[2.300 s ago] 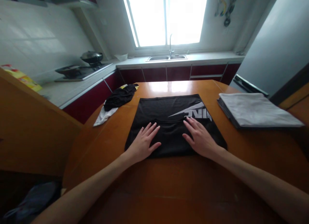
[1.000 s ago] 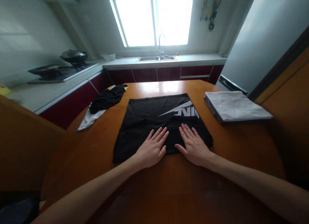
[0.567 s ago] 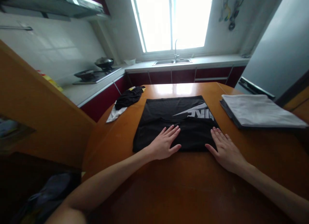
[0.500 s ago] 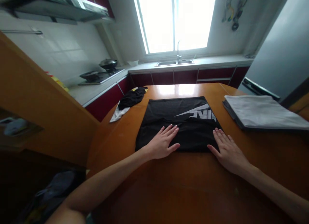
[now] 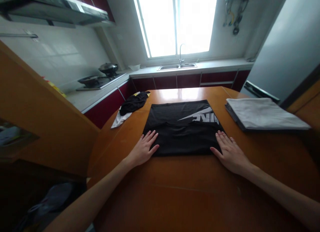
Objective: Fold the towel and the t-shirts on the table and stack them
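Observation:
A black T-shirt [image 5: 185,138] with a pale grey printed logo lies flat on the wooden table [image 5: 175,188]. Its near part is folded over toward the window, so the logo's lower side is partly covered. My left hand [image 5: 142,149] rests flat at the shirt's near left corner, fingers stretched out. At the near right corner lies my right hand [image 5: 232,155], also flat, with its fingertips on the cloth and its thumb apart. Neither hand grips the fabric.
Folded grey and white cloths [image 5: 265,113] are stacked at the table's right. A crumpled black garment [image 5: 135,103] lies over a white cloth [image 5: 121,119] at the far left. Beyond are a sink [image 5: 177,66], a stove with pans [image 5: 108,68] and a fridge [image 5: 282,48].
My left hand has slid left, from the middle of the shirt's folded part to its near left corner. The right hand stays at the right corner. The view has shifted slightly.

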Demonstrator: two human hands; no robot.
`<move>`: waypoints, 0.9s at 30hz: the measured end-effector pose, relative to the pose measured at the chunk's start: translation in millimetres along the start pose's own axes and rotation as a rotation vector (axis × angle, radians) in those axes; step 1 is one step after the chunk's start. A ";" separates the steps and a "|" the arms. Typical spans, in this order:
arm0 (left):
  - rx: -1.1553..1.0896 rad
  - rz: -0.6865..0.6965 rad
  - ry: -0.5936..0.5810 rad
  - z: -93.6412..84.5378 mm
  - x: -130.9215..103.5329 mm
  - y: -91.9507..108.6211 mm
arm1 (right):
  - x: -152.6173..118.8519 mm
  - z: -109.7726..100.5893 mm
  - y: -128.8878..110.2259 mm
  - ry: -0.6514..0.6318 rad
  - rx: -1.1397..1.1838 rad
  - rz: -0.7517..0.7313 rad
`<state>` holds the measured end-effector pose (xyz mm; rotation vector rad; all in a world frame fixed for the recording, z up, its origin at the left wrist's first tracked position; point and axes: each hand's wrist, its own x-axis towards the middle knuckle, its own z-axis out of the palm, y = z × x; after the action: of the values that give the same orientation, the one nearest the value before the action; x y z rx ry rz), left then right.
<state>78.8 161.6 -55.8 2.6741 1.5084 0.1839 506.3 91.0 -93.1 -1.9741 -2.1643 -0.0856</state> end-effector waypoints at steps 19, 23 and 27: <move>0.076 0.005 -0.026 2.2 3.8 -8.3 | 8.0 -5.3 -20.0 0.030 0.059 -0.104; 0.067 -0.001 -0.022 2.3 3.1 -8.4 | 6.8 -2.6 -18.2 0.027 0.056 -0.052; 0.039 0.005 -0.010 0.6 1.8 -7.1 | 5.6 -6.9 -20.4 0.033 0.054 -0.028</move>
<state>73.8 166.8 -57.1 2.7052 1.5181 0.1423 486.4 93.2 -83.2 -1.9001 -2.1504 -0.0630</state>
